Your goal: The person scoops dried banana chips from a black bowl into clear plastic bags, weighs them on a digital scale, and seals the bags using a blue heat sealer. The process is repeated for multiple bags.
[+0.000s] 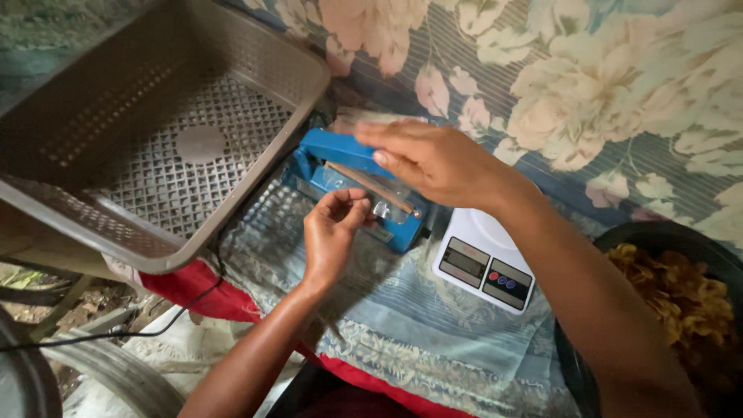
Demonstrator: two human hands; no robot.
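- We see a blue sealer (352, 182) sitting mid-frame on a patterned cloth (433, 325), its arm partly raised at the left end.
- A clear bag (364, 190) lies across the sealer's bar, mouth under the arm; contents too blurred to tell.
- Our left hand (333, 232) pinches the bag's near edge, thumb and fingers (357, 207) closed together on the plastic.
- Our right hand (433, 159) lies flat over the sealer's arm, palm down, fingers stretched out and side by side, not wrapped around anything.
- Just right of the sealer, touching or nearly so, sits a white scale (484, 263) with a grey display and coloured buttons; our right forearm crosses above it.
- Far right, a dark bowl (658, 232) holds yellow-brown fried chips (681, 298), partly hidden by the arm.
- Upper left, a grey-brown perforated basket (155, 139) stands tilted, its rim close to the sealer's left end.
- A black cord (155, 329) trails off lower left over a red cloth (201, 290).
- Behind everything hangs a floral fabric (588, 85) in pink, cream and blue.
- We can't tell if a tabletop is under the cloth.
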